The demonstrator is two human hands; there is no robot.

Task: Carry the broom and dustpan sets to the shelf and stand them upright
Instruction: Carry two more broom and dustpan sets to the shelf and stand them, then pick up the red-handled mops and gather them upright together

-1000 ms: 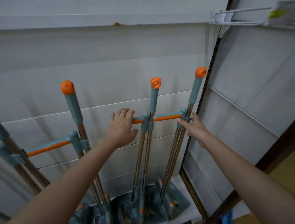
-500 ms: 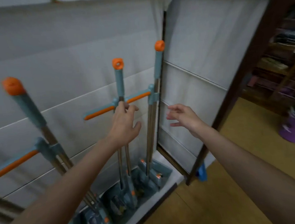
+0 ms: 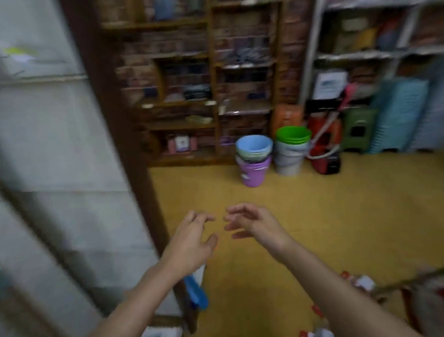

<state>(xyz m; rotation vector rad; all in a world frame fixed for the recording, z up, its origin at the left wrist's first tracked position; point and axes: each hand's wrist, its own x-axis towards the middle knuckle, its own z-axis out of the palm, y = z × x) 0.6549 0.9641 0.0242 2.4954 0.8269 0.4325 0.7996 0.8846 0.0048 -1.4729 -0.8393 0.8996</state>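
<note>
1. Over a matte yellow floor (image 3: 352, 224), beside a white slatted panel (image 3: 55, 155) framed by a dark wooden post (image 3: 123, 149), the view is showing heavy blur.
2. Stacked round plastic buckets, purple (image 3: 254, 172) and grey (image 3: 290, 157), are standing against wooden shelving (image 3: 183, 91); a blue object (image 3: 197, 292) is lying at the post's foot.
3. The left hand (image 3: 192, 242) and right hand (image 3: 254, 223) are hovering close together, fingers loosely curled, holding nothing. The broom and dustpan sets cannot be made out.

Ahead of you a yellow floor (image 3: 326, 226), a stack of buckets with a purple one (image 3: 253, 171) at the bottom, beside it a stack topped green (image 3: 293, 134), wooden shelving (image 3: 191, 91) behind, light blue crates (image 3: 397, 114) at your right.
</note>
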